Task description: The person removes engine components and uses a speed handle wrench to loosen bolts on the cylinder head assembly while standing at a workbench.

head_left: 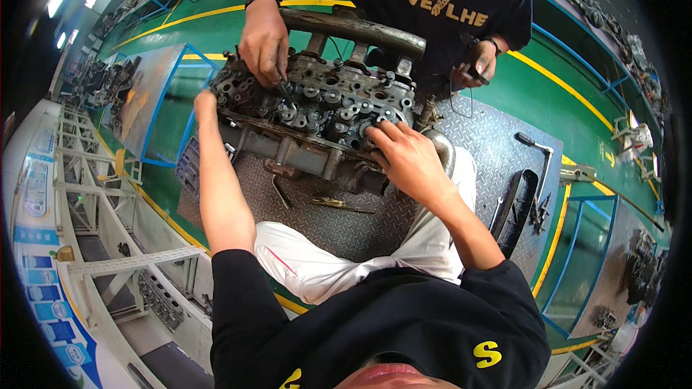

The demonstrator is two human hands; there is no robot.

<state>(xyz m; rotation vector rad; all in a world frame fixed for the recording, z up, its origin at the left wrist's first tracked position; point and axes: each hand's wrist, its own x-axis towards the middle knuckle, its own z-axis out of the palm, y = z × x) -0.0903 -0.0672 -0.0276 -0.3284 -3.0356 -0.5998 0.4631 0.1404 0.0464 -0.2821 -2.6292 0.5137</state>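
Observation:
A greasy cylinder head (331, 101) of an engine, with valve springs and round fittings on top, sits before me. My right hand (411, 158) rests on its near right end, fingers apart and touching the fittings and edge. At the far left end is my left hand (206, 103), close against the engine's side; its fingers are hidden. Opposite me, a co-worker's hand (265, 47) reaches down onto the valve parts with a small tool or part between its fingers. The co-worker's other hand (477, 65) holds a small black object. A thick pipe (353, 29) runs along the engine's far side.
On the diamond-plate surface (468, 122) lie an L-shaped rod (282, 193), a thin brass-coloured tool (342, 206), a ratchet wrench (535, 142) and a long black tray (515, 210). Blue-framed tables (162, 94) with metal parts stand left and right. A white metal frame (137, 263) is at lower left.

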